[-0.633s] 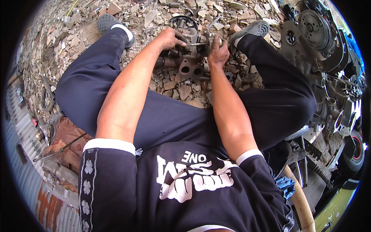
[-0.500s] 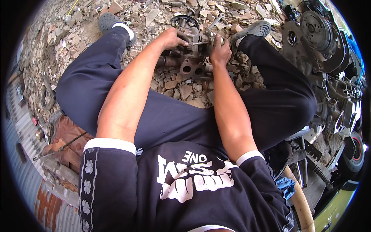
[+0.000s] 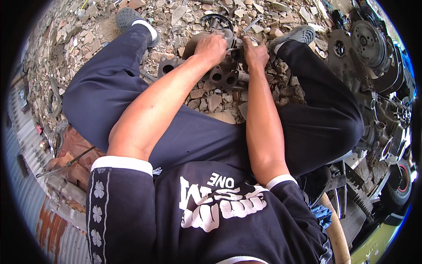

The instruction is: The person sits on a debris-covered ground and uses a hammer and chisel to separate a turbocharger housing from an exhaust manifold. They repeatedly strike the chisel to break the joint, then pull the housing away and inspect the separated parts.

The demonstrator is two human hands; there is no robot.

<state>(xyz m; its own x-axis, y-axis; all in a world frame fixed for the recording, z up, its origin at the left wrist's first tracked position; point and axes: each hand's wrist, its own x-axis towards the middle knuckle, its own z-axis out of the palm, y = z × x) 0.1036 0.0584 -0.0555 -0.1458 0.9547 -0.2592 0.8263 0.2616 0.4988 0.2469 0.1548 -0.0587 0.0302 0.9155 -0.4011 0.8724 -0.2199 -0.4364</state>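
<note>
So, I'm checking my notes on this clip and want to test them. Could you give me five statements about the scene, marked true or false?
1. The left hand and right hand are at or beside a metal casting. True.
2. The person's feet are bare. False: grey shoes cover them.
3. Broken stones cover the ground near the casting. True.
4. Only stones lie on the person's right. False: a round metal drum and a tyre are there too.
5. Corrugated sheeting shows on the person's left. True.
</note>
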